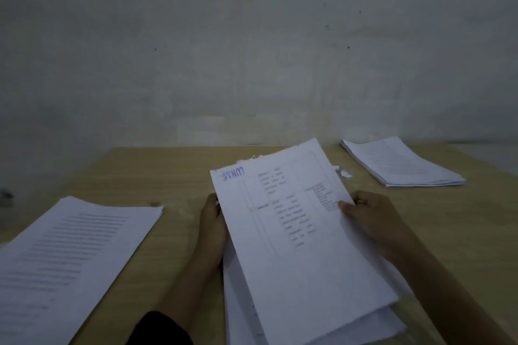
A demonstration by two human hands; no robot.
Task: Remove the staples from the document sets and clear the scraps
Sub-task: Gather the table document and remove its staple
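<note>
A white document set (291, 238) with a blue stamp near its far corner is lifted in front of me, over more loose sheets lying on the wooden table (179, 176). My left hand (211, 230) grips its left edge. My right hand (370, 218) pinches its right edge, thumb on top. The set's far corner looks torn and ragged. Small white paper scraps (343, 172) lie on the table just beyond the set's right side.
A stack of printed pages (64, 258) lies at the near left. Another paper stack (400, 162) sits at the far right by the wall (252, 50). The table's far edge meets the grey wall.
</note>
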